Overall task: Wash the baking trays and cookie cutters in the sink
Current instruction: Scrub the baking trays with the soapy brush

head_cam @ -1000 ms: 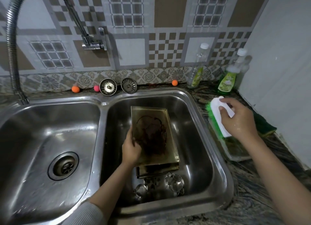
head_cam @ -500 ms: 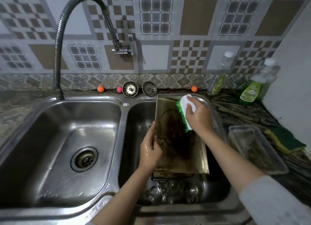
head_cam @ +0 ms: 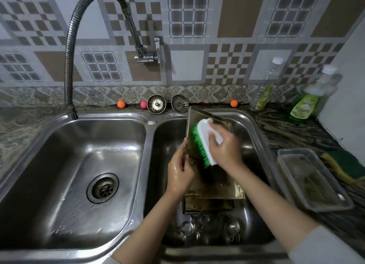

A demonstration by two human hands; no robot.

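A stained metal baking tray [head_cam: 215,186] leans tilted in the right basin of the steel sink [head_cam: 150,123]. My left hand [head_cam: 178,174] grips the tray's left edge. My right hand [head_cam: 224,143] is closed on a white scrub brush with green bristles [head_cam: 201,143], and the bristles press on the tray's upper half. A second tray [head_cam: 207,205] lies under the first, mostly hidden. Several metal cookie cutters [head_cam: 209,228] sit at the front of the same basin.
The left basin with its drain [head_cam: 102,187] is wet; a flexible faucet [head_cam: 71,52] arches over it. Two strainer plugs [head_cam: 167,104] stand on the back ledge. On the right counter are a clear plastic container [head_cam: 314,178], a sponge [head_cam: 347,166] and two soap bottles [head_cam: 308,99].
My right hand carried the brush from the right counter onto the tray, then moved it down the tray. My left hand raised the tray to a steeper tilt.
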